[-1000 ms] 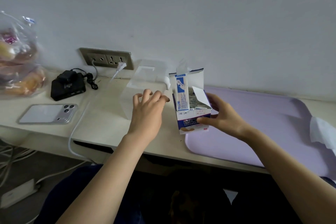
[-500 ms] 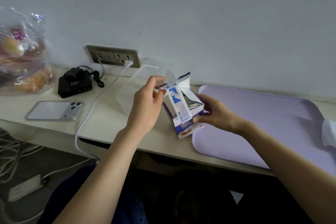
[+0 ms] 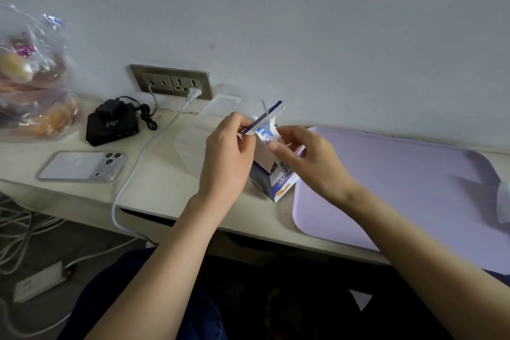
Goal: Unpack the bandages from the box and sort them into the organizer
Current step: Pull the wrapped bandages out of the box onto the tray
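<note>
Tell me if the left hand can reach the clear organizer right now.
Probably yes. The organizer sits on the desk just behind the left hand, nothing between them; the hand only has to let go of the box flap it pinches.

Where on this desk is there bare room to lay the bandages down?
Most open is the lilac tray, bare from the box to the white tissue at its right edge. A narrower patch of desk lies between the phone and the clear organizer, though a white cable crosses it. Back left is crowded.
</note>
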Tool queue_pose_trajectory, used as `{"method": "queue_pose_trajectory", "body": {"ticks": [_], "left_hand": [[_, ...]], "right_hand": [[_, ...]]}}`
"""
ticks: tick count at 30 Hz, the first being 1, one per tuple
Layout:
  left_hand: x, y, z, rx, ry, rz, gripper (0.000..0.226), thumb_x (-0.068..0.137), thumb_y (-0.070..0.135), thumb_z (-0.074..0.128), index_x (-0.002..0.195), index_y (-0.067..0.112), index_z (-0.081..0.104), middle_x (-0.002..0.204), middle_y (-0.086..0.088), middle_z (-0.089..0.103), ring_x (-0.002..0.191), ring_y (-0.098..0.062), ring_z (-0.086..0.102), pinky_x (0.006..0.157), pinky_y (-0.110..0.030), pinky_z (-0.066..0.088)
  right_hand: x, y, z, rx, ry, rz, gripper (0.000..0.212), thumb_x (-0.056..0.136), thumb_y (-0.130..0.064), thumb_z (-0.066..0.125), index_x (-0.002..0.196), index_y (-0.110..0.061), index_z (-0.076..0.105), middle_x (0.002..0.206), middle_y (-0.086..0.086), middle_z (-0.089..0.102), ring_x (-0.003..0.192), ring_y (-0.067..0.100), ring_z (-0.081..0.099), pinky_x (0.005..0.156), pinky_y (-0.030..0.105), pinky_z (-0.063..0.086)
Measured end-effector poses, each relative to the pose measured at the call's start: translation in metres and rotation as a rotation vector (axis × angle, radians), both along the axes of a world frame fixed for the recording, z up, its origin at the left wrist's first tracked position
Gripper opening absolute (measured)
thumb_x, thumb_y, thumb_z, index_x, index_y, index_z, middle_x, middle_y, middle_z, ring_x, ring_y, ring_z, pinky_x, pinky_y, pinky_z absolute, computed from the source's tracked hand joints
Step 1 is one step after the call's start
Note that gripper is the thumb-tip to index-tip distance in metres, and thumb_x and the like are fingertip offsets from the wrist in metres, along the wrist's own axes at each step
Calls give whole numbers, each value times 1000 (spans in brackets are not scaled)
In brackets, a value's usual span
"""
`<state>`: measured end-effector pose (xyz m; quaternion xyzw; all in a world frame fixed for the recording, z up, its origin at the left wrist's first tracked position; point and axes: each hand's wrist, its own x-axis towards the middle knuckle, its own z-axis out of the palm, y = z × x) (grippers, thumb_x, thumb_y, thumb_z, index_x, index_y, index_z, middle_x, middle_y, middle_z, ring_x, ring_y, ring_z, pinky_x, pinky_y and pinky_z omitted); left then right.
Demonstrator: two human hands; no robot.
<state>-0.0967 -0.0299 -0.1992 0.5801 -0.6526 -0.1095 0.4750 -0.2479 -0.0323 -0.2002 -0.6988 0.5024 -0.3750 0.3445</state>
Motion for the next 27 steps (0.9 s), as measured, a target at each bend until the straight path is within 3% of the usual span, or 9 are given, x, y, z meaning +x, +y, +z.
{"method": "queue_pose_trajectory", "body": {"ticks": [3,7,10,15,17,20,23,24,27], "left_hand": [[0,0,0,-10,-19,1,6,87,1,56,90,5,60,69,17,48,57,-2,46,55,-4,33],[-3,-1,-5,-20,-101,-23,7,86,-2,54,89,4,57,76,5,55,57,-11,41,57,-16,32],[-6,-1,-10,-7,-172,-34,5,87,-1,54,90,2,55,90,-7,59,64,-20,46,60,-28,38],[-3,-2,-8,3,-143,-2,7,88,0,52,92,5,55,91,-5,59,65,-22,48,60,-29,36],[-4,-1,-10,9,-149,-17,9,87,0,51,94,6,55,92,-4,59,65,-22,48,61,-29,37],[-6,0,-12,4,-134,-21,10,87,0,52,94,5,57,90,-3,59,65,-20,48,60,-24,36],[-6,-1,-10,-24,-44,-5,11,87,-1,53,92,6,58,82,4,57,61,-11,47,59,-13,35],[-6,-2,-9,-32,4,-8,11,88,0,53,91,9,58,80,6,56,60,-9,48,61,-15,40],[-8,0,-4,-25,150,-13,21,90,5,53,81,25,52,72,2,57,59,-27,57,60,-42,53]], "right_hand": [[-2,-4,-2,-17,11,-10,12,88,-27,62,79,-18,63,72,-8,61,62,2,48,59,9,37],[-17,-6,0,37,-13,-34,11,89,-23,60,80,-22,65,76,-7,65,66,6,51,62,15,40],[-27,-2,-2,68,-1,-43,16,91,-25,58,76,-28,63,75,-8,65,59,1,46,54,10,37],[-43,-3,-5,149,28,-156,19,92,-28,54,81,-17,65,68,-8,60,51,1,45,45,9,32],[-50,-5,-7,158,61,-243,22,91,-31,53,81,-15,65,69,-5,60,58,11,49,50,18,36],[-61,-9,-18,199,300,-367,29,91,-40,51,86,-14,64,79,1,65,77,25,58,62,29,42],[-64,-11,-30,88,514,-404,27,94,-22,50,118,-12,56,120,8,57,109,29,51,87,35,42],[-61,-10,-31,-27,488,-388,33,93,-16,51,125,-10,50,127,9,50,116,29,46,94,33,37],[-45,-3,-21,-290,313,-233,34,92,-15,54,126,-12,49,126,5,48,117,22,45,97,20,31]]}}
